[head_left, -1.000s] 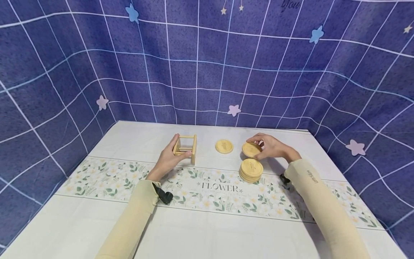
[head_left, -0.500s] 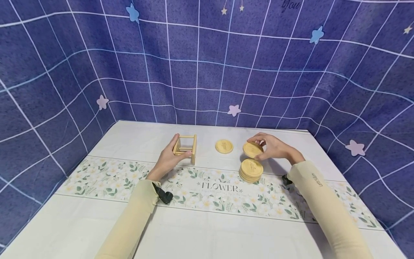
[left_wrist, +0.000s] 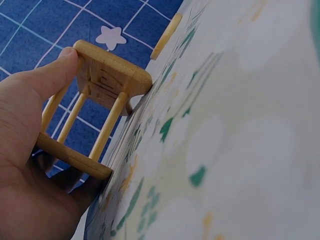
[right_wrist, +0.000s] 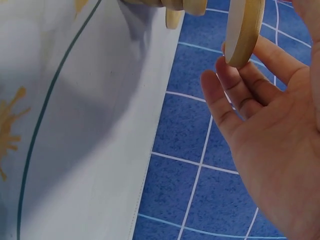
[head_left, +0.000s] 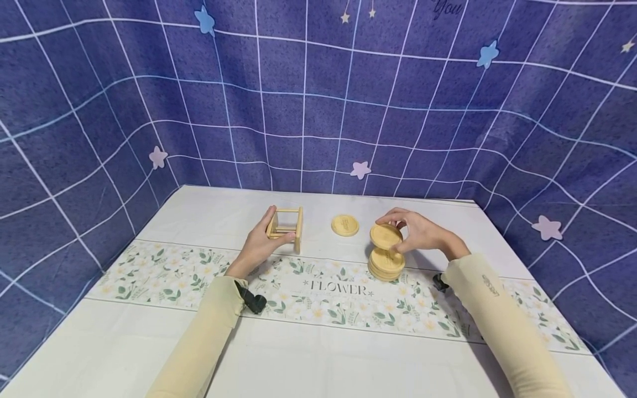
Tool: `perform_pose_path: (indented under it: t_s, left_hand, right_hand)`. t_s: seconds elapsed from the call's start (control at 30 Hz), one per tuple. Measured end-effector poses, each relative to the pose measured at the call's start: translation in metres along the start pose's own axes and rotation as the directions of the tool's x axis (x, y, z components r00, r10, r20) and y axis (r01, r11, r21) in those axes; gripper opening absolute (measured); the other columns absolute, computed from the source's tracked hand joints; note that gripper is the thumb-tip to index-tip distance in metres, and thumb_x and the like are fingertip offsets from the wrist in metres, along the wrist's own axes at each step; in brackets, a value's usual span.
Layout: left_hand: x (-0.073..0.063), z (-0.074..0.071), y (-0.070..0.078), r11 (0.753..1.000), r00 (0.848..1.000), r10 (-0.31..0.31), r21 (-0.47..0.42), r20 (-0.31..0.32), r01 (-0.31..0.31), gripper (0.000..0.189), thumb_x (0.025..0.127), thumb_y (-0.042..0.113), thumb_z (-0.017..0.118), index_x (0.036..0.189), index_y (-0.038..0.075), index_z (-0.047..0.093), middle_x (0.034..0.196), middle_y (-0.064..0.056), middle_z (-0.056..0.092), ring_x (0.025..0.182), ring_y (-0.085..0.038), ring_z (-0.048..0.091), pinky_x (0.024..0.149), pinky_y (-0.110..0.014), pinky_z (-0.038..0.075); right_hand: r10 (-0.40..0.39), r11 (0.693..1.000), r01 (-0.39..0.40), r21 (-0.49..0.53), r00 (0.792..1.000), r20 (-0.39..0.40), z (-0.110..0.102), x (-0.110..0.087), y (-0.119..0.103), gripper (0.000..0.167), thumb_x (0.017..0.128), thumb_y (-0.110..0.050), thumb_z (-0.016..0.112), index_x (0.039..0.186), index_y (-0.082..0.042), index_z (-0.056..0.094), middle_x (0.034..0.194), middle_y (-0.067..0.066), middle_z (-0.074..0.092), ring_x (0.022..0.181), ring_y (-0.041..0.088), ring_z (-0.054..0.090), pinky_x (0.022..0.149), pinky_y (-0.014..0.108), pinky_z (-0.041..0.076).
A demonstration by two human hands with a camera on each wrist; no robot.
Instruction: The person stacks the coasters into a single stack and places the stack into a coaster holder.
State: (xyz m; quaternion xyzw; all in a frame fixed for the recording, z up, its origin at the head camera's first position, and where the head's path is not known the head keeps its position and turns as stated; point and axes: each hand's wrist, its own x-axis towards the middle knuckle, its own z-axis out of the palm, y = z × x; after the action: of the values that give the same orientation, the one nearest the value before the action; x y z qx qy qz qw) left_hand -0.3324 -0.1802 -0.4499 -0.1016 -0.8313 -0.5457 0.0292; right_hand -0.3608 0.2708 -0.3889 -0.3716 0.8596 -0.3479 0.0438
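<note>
Right hand (head_left: 419, 232) pinches a disc (head_left: 385, 236) by its rim above the stack (head_left: 385, 270), while the left hand (head_left: 260, 241) clasps the rack (left_wrist: 112, 72), seemingly to steady it.

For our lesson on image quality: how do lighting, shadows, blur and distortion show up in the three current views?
Head view: bright and mostly sharp, though the curtain shows bowed grid lines, whether from lens or cloth I cannot tell; left wrist view: dimmer, the wooden rack fairly clear, the tablecloth blurred toward the right; right wrist view: also dim, a broad shadow across the tablecloth.
</note>
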Motion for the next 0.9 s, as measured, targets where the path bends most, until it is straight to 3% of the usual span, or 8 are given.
perform_pose_path:
  t_s: [0.9]
  left_hand:
    - [0.0, 0.0, 0.0, 1.0, 1.0, 0.002, 0.012, 0.0, -0.002, 0.111, 0.1, 0.037, 0.086, 0.181, 0.018, 0.013, 0.187, -0.007, 0.007, 0.172, -0.029, 0.008, 0.141, -0.044, 0.013]
  right_hand:
    - [-0.023, 1.0, 0.022, 0.006, 0.999, 0.042, 0.009, -0.015, -0.008, 0.072, 0.074, -0.012, 0.093, 0.143, -0.004, 0.072, 0.132, 0.009, 0.067, 0.111, 0.026, 0.057, 0.105, 0.05, 0.058]
